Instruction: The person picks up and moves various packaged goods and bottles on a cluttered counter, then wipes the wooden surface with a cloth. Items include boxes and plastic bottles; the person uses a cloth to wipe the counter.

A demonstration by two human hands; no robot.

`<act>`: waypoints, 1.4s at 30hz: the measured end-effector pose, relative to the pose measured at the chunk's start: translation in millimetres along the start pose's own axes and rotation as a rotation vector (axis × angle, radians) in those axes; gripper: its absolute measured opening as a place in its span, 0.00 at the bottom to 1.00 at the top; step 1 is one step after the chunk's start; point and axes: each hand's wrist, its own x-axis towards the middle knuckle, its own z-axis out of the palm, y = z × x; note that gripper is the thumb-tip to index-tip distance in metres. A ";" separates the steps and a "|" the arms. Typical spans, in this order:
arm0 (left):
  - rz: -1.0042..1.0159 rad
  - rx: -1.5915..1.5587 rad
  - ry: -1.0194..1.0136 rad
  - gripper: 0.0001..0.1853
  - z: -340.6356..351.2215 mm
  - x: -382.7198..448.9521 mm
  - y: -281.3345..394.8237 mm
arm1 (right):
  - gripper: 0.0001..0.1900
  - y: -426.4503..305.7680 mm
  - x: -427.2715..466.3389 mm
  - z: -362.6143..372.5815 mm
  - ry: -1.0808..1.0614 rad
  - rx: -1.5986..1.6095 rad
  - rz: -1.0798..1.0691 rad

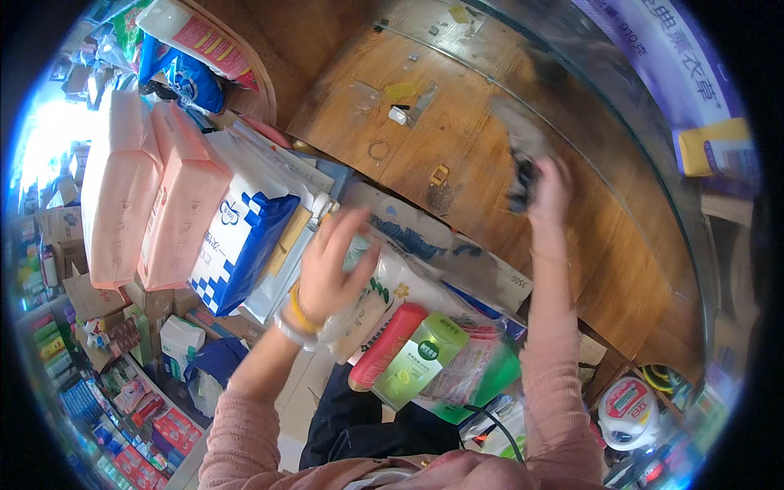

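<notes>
My right hand [550, 191] is closed around a blurred grey and black item [522, 174], possibly a brush or a cloth, low over a wooden counter board [392, 147]. Motion blur hides its exact shape. My left hand [335, 269], fingers apart, hovers over packaged goods along the counter's near edge, and nothing shows in its grasp. Beside it lie a clear plastic pack [392, 272], a red bottle or tube [392, 343] and a green box [422, 358]. Small scraps and a yellow square frame [439, 175] lie on the wood.
Left of my hand stand pink paper packs [190, 202] and a blue-and-white pack [245, 251]. A curved glass edge [661, 208] borders the counter on the right. A white container [628, 407] sits at lower right; stocked shelves [116, 392] fill the lower left.
</notes>
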 end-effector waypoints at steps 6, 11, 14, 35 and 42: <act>-0.250 0.151 0.032 0.24 45.8 99.5 -76.8 | 0.26 -8.9 -41.5 -144.1 0.088 -0.786 -0.221; -0.156 0.547 -0.050 0.38 71.5 168.2 -107.8 | 0.29 44.0 -41.3 -152.3 0.202 -1.506 -0.277; -0.340 0.766 -0.242 0.41 91.5 200.9 -101.6 | 0.27 54.5 -40.8 -149.4 0.302 -1.495 -0.485; -0.272 0.690 -0.512 0.19 125.6 224.1 -110.1 | 0.28 56.9 -40.5 -152.1 0.305 -1.434 -0.565; -0.482 -0.346 -0.082 0.17 90.8 234.8 -123.0 | 0.27 59.3 -39.0 -151.5 0.307 -1.460 -0.560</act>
